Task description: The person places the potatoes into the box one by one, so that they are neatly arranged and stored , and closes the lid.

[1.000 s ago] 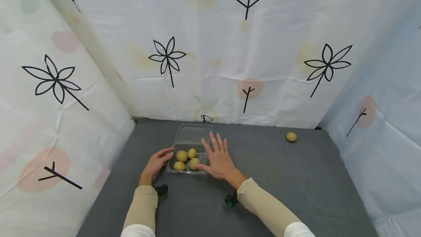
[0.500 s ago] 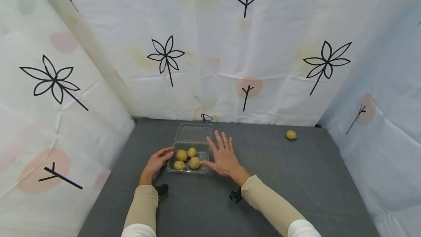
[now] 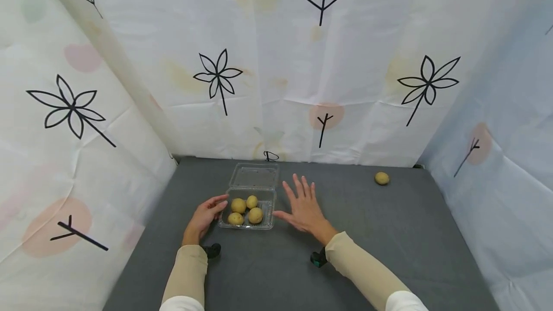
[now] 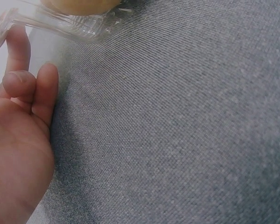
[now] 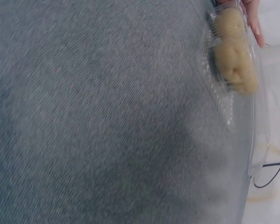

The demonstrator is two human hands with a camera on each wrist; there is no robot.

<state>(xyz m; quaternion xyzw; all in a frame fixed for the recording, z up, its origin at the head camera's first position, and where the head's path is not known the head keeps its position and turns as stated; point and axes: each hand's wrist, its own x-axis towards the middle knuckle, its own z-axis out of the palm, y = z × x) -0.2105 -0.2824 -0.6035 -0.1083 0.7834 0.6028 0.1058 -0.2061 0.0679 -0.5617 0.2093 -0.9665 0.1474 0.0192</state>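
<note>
A clear plastic clamshell container (image 3: 268, 224) sits on the table left of centre, its lid (image 3: 255, 176) folded back. Inside are several yellow potatoes (image 3: 256, 215), seen blurred in the right wrist view as well. My left hand (image 3: 205, 216) holds the container's left edge, thumb and index finger at the rim. The left wrist view shows bent fingers (image 4: 19, 84) of that hand just under the clear rim (image 4: 42, 23). My right hand (image 3: 306, 211) hovers beside the container's right edge, fingers spread and nothing in them.
A single potato (image 3: 382, 178) lies far off to the right, near the back of the grey table (image 3: 363, 234). Patterned white curtains (image 3: 276, 76) stand behind the table and along both sides.
My right hand has moved right, from over the container's right side to beside it, fingers still spread. The left hand stays at the left edge, and the potatoes keep their places.
</note>
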